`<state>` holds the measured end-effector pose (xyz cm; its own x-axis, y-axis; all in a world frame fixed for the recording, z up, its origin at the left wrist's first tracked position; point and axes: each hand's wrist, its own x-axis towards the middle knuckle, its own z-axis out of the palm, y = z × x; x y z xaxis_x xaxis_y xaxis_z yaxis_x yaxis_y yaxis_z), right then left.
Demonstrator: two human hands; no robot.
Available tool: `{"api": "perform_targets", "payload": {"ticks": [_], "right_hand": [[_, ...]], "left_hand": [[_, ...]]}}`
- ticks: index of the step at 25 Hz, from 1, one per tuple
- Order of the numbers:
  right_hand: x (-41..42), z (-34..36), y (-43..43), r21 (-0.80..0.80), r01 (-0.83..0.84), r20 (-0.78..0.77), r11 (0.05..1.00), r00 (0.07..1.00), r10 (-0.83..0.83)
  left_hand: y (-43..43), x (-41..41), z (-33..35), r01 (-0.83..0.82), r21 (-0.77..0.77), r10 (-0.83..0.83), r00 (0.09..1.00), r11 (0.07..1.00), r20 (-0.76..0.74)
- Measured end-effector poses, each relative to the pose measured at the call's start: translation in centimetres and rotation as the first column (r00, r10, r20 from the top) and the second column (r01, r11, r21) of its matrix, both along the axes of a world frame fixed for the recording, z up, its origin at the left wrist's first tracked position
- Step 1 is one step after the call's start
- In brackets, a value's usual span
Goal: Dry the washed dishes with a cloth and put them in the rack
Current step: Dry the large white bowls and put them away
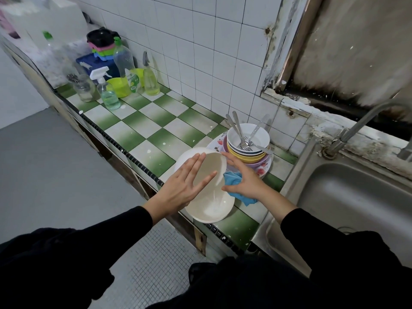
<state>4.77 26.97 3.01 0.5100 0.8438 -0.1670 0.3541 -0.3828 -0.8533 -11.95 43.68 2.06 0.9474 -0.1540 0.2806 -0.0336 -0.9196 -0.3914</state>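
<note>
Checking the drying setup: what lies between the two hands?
In the head view, a tilted white bowl stands between the left hand and the right hand, which holds a blue cloth.

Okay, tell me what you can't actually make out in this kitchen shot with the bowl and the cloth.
- Drying rack: none shows in the head view.
- Blue cloth: mostly hidden under the right hand.
- White bowl: near side covered by the left hand.
- Tap: spout cut off by the right edge.
- Far-left counter: blurred.
</note>
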Motion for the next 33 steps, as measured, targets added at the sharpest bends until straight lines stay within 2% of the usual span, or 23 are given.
{"api": "perform_targets", "payload": {"ticks": [6,13,20,24,28,31,33], "right_hand": [[0.4,1.2,-0.5,0.075,0.040,-0.086,0.996,0.996,-0.033],[0.0,2.3,-0.8,0.198,0.084,-0.129,0.977,0.990,-0.059],[-0.7,2.8,-1.4,0.275,0.152,-0.192,0.949,0.976,-0.101],[-1.0,3.1,-1.2,0.321,0.155,-0.180,0.934,0.979,-0.100],[-1.2,3.7,-1.2,0.346,0.154,-0.176,0.926,0.980,-0.097],[-1.2,4.1,-1.1,0.378,0.170,-0.188,0.910,0.977,-0.105],[-1.3,4.3,-0.7,0.413,0.182,-0.165,0.892,0.979,-0.124]], "left_hand": [[0.1,0.5,0.2,-0.026,-0.050,0.031,0.995,0.998,0.094],[0.0,0.2,0.4,0.030,0.034,-0.037,0.965,0.999,0.259],[1.2,-0.6,1.0,0.113,-0.005,-0.102,0.920,0.994,0.377],[1.6,-0.9,1.6,0.028,-0.022,-0.016,0.916,0.999,0.400],[1.6,-0.9,2.5,0.016,-0.002,-0.014,0.921,1.000,0.388],[1.6,-0.8,3.5,0.035,-0.147,0.016,0.942,0.989,0.334],[1.3,-0.6,4.0,0.172,-0.327,-0.065,0.947,0.929,0.314]]}}
